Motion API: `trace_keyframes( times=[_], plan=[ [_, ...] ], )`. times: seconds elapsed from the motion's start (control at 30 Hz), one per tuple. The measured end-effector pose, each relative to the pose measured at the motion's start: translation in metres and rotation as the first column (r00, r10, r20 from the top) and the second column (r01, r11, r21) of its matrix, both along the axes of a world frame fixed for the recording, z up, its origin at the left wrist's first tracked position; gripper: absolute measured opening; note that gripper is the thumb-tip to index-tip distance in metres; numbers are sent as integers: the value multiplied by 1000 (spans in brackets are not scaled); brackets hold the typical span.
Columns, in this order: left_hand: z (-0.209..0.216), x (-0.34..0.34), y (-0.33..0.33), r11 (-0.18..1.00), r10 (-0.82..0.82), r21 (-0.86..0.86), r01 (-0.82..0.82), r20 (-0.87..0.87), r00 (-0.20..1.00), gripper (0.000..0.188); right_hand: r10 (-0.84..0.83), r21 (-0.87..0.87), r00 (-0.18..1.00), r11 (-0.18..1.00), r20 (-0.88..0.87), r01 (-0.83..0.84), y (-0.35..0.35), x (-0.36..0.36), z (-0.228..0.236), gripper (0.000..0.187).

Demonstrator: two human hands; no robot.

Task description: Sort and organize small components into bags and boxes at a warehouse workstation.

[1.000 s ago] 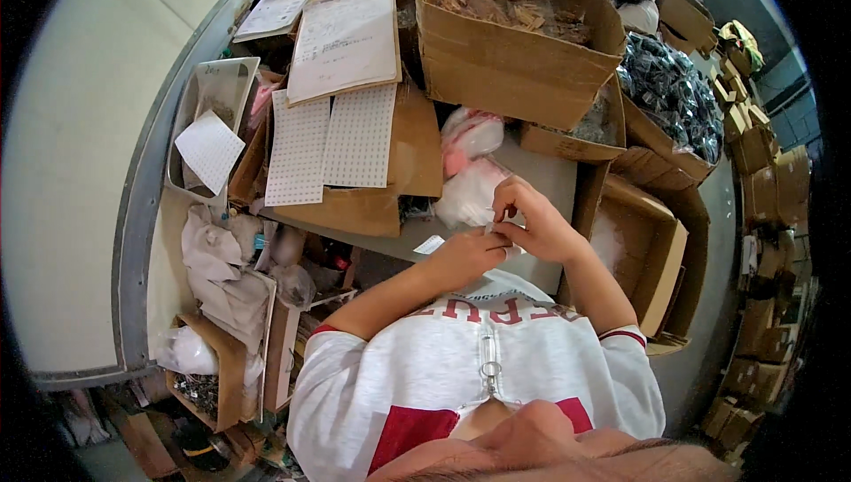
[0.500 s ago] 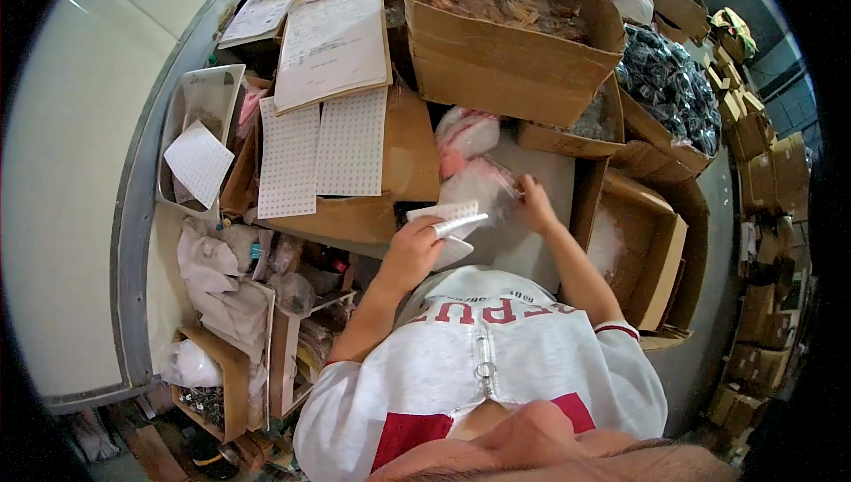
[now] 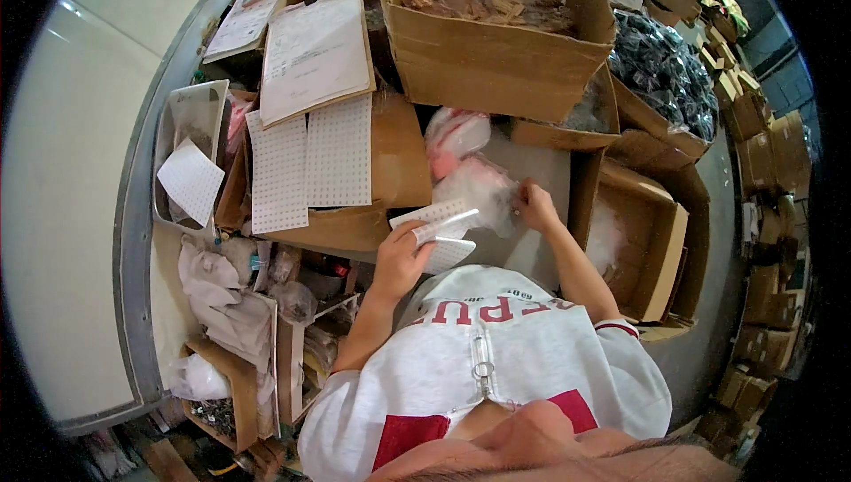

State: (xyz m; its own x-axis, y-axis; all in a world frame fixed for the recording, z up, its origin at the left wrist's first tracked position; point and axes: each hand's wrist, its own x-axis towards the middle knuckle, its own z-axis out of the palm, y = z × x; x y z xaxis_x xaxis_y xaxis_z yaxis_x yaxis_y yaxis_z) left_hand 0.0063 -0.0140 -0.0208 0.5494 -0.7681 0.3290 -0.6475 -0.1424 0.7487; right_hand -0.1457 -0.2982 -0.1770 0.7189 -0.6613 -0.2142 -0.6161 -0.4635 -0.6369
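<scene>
My left hand [image 3: 402,254] is closed on a white label sheet [image 3: 438,211] covered in rows of tiny printed marks. The sheet is bent over, so part of its plain shiny back shows, and a lower flap sticks out below. On the grey tabletop ahead lies a heap of clear plastic bags [image 3: 474,191], with pink and white bagged pieces [image 3: 457,132] behind. At the right edge of the heap, my right hand [image 3: 537,208] is closed in a pinch. A tiny pale spot shows at its fingertips; what it is I cannot make out.
A large carton [image 3: 496,66] of bagged brown pieces stands at the back. Two more label sheets [image 3: 339,154] hang over a box at left, beneath a stack of papers [image 3: 317,52]. Right of me is an open carton [image 3: 651,243]; black bagged goods [image 3: 665,74] are piled beyond.
My left hand has moved slightly left with the label sheet, whose printed face shows more. My right hand's fingers have drawn together beside the bags. The whole view has shifted slightly.
</scene>
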Motion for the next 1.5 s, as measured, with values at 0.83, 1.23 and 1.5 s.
trace_keyframes(
  times=[0.83, 1.23, 1.5],
  plan=[
    [6, 0, -7, 1000, -20, -9, 19, -69, 997, 24, -277, -290, 961, 921, -21, 259, 28, -25, 20, 31],
    [-4, -1, -24, 999, 35, 14, -33, -266, 963, 24, -268, -340, 957, 895, 108, 289, 16, -32, 5, 25],
    [-14, 5, -18, 997, 40, -55, -61, -319, 947, 23, -386, -147, 868, 883, 311, 446, 10, -72, 99, 14]
  ],
)
